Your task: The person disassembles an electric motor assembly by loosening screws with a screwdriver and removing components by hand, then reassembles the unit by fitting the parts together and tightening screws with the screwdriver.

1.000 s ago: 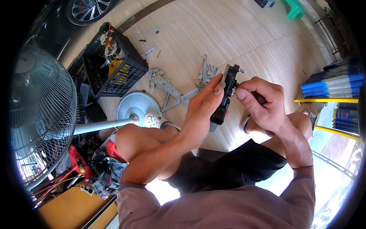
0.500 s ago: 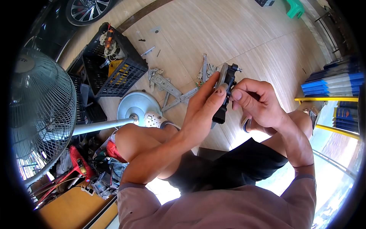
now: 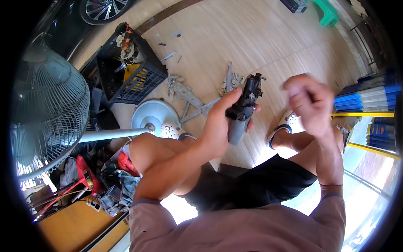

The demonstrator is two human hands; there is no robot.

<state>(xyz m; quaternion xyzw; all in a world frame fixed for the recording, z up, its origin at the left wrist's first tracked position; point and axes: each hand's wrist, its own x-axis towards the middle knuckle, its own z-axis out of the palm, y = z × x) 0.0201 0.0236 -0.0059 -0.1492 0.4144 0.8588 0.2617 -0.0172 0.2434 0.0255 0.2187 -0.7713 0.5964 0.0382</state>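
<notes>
My left hand (image 3: pixel 220 119) is wrapped round a small car motor (image 3: pixel 243 109), with a black plastic housing above and a grey metal body at its lower end. Fingertips show on the far side of it. To its right, apart from the motor, my right hand (image 3: pixel 311 105) hangs in the air, blurred by motion. Its fingers are curled together; whatever they may hold is hidden. Beyond the motor, a metal window regulator (image 3: pixel 189 97) with crossed arms lies on the floor.
A black plastic crate (image 3: pixel 140 80) of parts stands at upper left, beside a standing fan (image 3: pixel 54 101) with a round base (image 3: pixel 155 115). Tools and rags clutter the lower left. Blue-covered stacks (image 3: pixel 365 98) fill a yellow-edged shelf at right. A green stool (image 3: pixel 327 12) is far back.
My right hand has come away from the motor, moving right. My left hand has turned the motor, so its grey body now points down toward me.
</notes>
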